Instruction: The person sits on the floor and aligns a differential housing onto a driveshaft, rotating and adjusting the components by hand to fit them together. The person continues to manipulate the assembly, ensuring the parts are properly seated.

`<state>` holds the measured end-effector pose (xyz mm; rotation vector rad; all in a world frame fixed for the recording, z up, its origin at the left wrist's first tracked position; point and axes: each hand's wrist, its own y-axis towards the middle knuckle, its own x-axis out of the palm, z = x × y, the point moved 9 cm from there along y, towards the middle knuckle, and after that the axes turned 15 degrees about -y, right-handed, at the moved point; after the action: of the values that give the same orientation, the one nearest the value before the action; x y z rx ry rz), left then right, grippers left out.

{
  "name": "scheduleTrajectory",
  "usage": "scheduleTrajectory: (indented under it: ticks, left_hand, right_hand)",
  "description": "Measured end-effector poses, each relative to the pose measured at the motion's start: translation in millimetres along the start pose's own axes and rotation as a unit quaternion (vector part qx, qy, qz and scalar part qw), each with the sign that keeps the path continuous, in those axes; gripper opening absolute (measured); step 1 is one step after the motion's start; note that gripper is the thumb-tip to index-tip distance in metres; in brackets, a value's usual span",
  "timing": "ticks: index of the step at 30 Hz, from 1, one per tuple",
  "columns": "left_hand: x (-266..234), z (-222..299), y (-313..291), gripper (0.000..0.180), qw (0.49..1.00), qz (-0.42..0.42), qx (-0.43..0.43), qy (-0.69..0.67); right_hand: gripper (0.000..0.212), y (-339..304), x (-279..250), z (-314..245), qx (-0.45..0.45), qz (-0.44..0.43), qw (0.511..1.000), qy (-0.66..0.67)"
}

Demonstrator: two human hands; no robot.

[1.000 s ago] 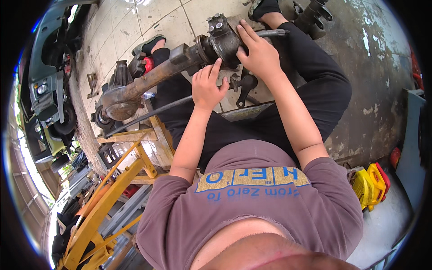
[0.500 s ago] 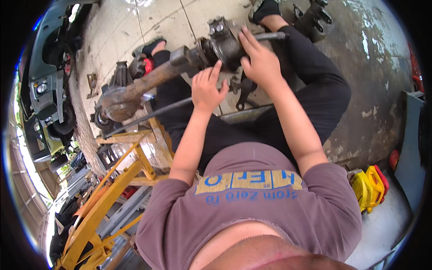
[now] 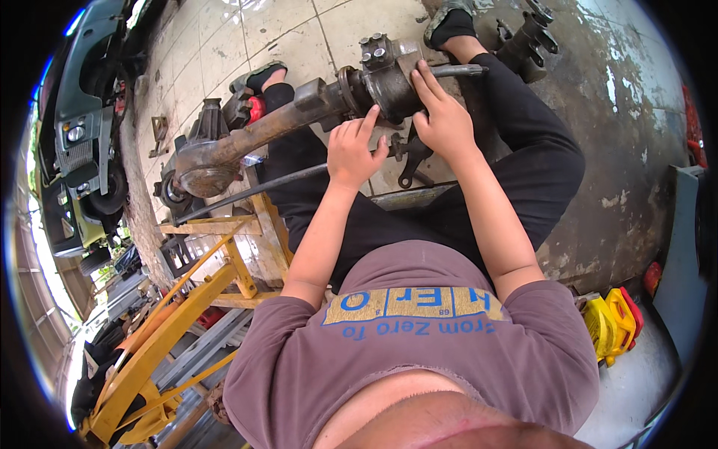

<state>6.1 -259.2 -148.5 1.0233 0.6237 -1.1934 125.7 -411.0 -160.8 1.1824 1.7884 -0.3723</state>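
Observation:
A rusty vehicle axle housing (image 3: 258, 132) lies slantwise across the floor between my legs, its round differential bulge at the left. Its right end carries a dark, rounded steering knuckle (image 3: 392, 88) with a bolted block on top and a shaft sticking out to the right. My right hand (image 3: 446, 126) rests on the knuckle's right side, fingers stretched out. By the knuckle's near lower edge is my left hand (image 3: 351, 155), index finger extended to it and thumb apart. Neither hand grips anything. A long thin rod (image 3: 273, 184) runs below the axle, near a dark steering arm (image 3: 413, 159).
A yellow metal frame (image 3: 168, 329) stands at the left, close to my left arm. Another dark metal housing (image 3: 526, 52) sits on the floor beyond my right knee. Yellow plastic items (image 3: 612, 323) lie at the right. A vehicle (image 3: 78, 142) is parked at far left.
The whole view has shifted slightly, so the axle and hands appear a little farther right and lower. Both hands stay at the knuckle, with only slight finger movement.

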Motion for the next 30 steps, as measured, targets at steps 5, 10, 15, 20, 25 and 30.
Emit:
scheduleTrajectory:
  ticks: [5, 10, 15, 20, 25, 30]
  left_hand:
    - [3.6, -8.4, 4.2, 0.072, 1.0, -0.009, -0.011, -0.006]
    - [2.2, -2.0, 2.4, 0.069, 1.0, -0.003, 0.001, 0.0]
    - [1.8, -2.5, -0.9, 0.068, 1.0, -0.004, -0.007, 0.011]
    - [-3.3, -1.4, 8.1, 0.071, 1.0, 0.004, 0.015, -0.012]
    - [-8.1, -2.5, 4.4, 0.069, 1.0, 0.006, 0.007, -0.014]
    - [-1.5, 0.1, -0.1, 0.07, 1.0, -0.004, -0.008, -0.002]
  right_hand:
    - [0.071, 26.6, 6.2, 9.1, -0.016, 0.04, 0.999, -0.014]
    - [0.071, 14.2, 1.2, 4.3, -0.024, 0.026, 0.999, -0.029]
    - [0.069, 0.8, 6.1, 5.9, -0.014, 0.014, 1.0, 0.003]
    - [0.072, 40.9, -1.2, 0.1, -0.037, 0.088, 0.995, 0.002]
    - [0.066, 10.6, 2.8, -0.6, -0.004, 0.007, 1.0, 0.004]
    - [0.063, 24.0, -3.5, 8.4, -0.027, 0.064, 0.998, 0.012]
